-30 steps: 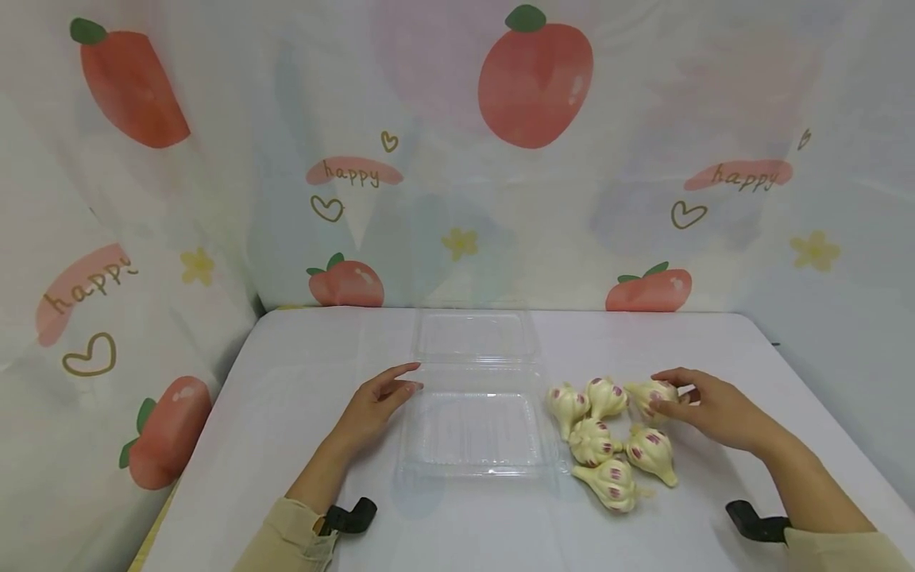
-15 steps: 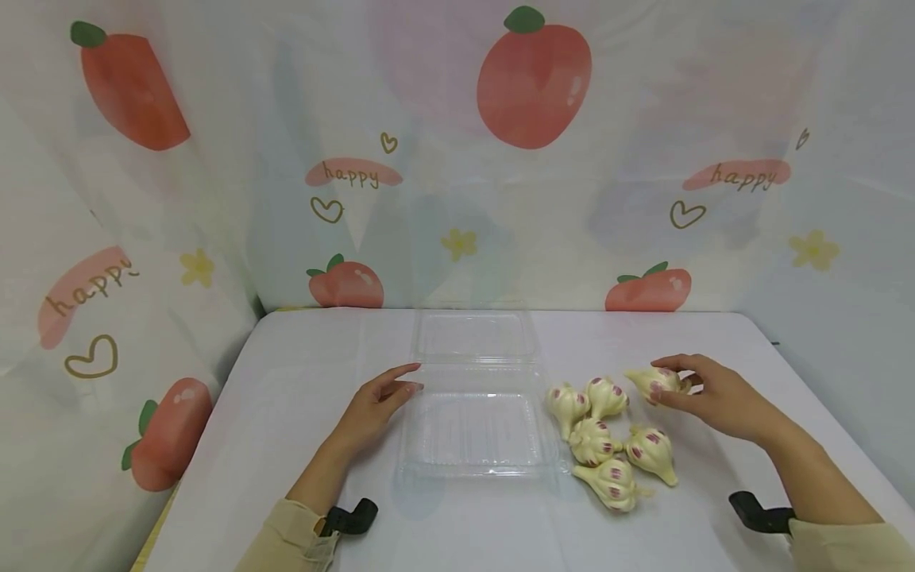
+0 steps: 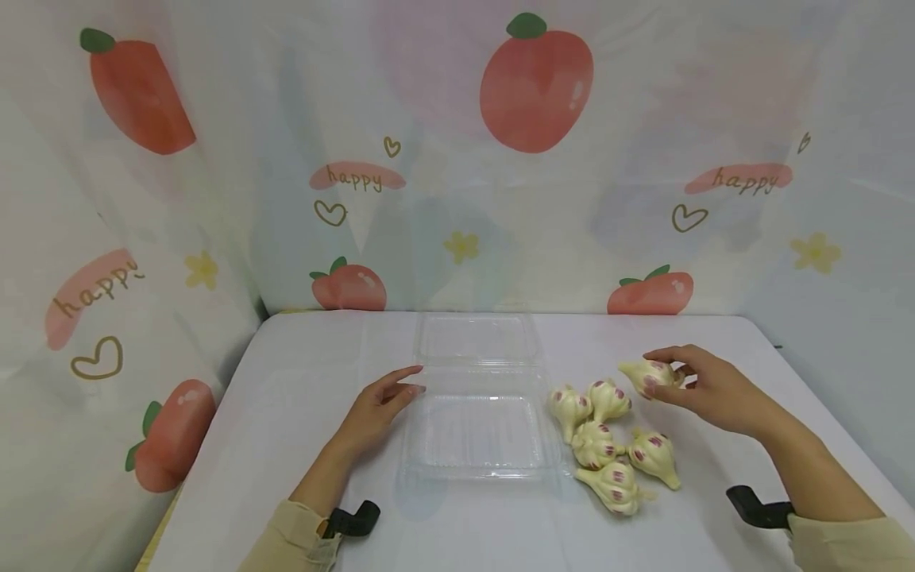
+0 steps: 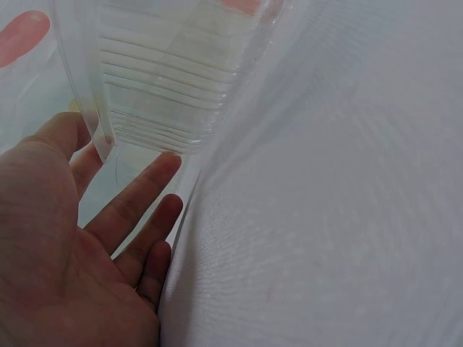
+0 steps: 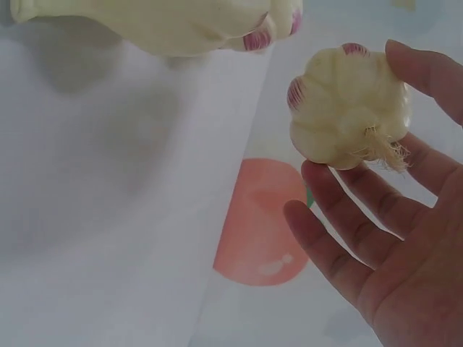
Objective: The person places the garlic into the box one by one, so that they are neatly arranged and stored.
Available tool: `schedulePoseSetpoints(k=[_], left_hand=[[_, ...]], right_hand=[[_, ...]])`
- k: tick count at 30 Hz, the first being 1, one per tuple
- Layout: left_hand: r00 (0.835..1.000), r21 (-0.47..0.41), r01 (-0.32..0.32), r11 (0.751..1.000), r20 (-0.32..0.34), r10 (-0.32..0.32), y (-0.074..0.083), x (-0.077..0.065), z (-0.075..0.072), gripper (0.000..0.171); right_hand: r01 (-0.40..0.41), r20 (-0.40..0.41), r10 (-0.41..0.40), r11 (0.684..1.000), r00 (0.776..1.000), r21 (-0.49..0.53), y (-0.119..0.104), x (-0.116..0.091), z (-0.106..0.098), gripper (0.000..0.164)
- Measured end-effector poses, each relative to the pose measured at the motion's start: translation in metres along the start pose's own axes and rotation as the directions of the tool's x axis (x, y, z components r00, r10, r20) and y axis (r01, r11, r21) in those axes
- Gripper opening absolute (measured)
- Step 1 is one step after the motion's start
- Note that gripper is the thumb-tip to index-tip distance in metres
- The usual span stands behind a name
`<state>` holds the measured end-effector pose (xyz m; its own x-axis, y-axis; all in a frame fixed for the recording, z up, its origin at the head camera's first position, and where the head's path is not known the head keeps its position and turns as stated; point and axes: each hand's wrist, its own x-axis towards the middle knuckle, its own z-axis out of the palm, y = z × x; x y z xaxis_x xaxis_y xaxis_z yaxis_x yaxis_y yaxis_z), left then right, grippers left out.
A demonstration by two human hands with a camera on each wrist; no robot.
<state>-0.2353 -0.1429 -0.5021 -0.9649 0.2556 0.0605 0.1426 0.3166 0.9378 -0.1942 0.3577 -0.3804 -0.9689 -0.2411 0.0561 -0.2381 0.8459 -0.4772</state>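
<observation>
My right hand point(image 3: 722, 393) holds a garlic bulb point(image 3: 650, 376) between thumb and fingertips, at the back of the other bulbs. In the right wrist view the bulb point(image 5: 347, 108) shows its root tuft, and part of another garlic bulb point(image 5: 166, 25) appears above. My left hand point(image 3: 375, 409) is at the left edge of a clear plastic container point(image 3: 475, 469), thumb and index finger at its rim. In the left wrist view the other fingers point(image 4: 134, 195) extend loosely beside the ribbed container wall point(image 4: 166, 94). Exact fingertip contact is hard to tell through the plastic.
Several garlic bulbs point(image 3: 595, 445) with purple marks lie clustered right of the container. Its hinged lid point(image 3: 475, 340) is laid back toward the printed curtain point(image 3: 457, 183). All stand on a white-covered table point(image 3: 286, 373). A black wrist mount point(image 3: 758, 508) sits on each wrist.
My right hand has lifted its garlic bulb off from the cluster, moving it backward and slightly left in the last half second. The left hand stays at the container's edge.
</observation>
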Motion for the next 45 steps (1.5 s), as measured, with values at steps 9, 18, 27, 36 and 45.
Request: schedulePoseSetpoints(k=[9, 18, 27, 36, 45], left_hand=[[1.0, 0.008, -0.011, 1.0, -0.013, 0.011, 0.001, -0.001, 0.001, 0.043], [1.0, 0.005, -0.01, 1.0, -0.004, 0.01, 0.003, -0.002, 0.0, 0.045], [1.0, -0.007, -0.006, 1.0, -0.008, 0.006, 0.0, 0.001, 0.002, 0.045], [1.0, -0.007, 0.014, 1.0, -0.016, -0.014, 0.003, -0.001, 0.003, 0.045], [1.0, 0.001, 0.014, 1.0, -0.009, -0.014, 0.002, -0.001, 0.003, 0.047]], right_hand=[[0.045, -0.015, -0.045, 0.999, 0.999, 0.003, -0.014, 0.004, -0.001, 0.051], [0.089, -0.027, -0.089, 0.996, 0.996, -0.025, -0.025, 0.01, 0.003, 0.05], [0.123, -0.009, -0.123, 0.992, 0.992, -0.034, -0.041, 0.014, 0.004, 0.05], [0.164, -0.005, -0.164, 0.986, 0.986, -0.02, -0.061, 0.021, 0.006, 0.048], [0.186, 0.015, -0.186, 0.982, 0.982, -0.007, -0.077, 0.029, 0.015, 0.047]])
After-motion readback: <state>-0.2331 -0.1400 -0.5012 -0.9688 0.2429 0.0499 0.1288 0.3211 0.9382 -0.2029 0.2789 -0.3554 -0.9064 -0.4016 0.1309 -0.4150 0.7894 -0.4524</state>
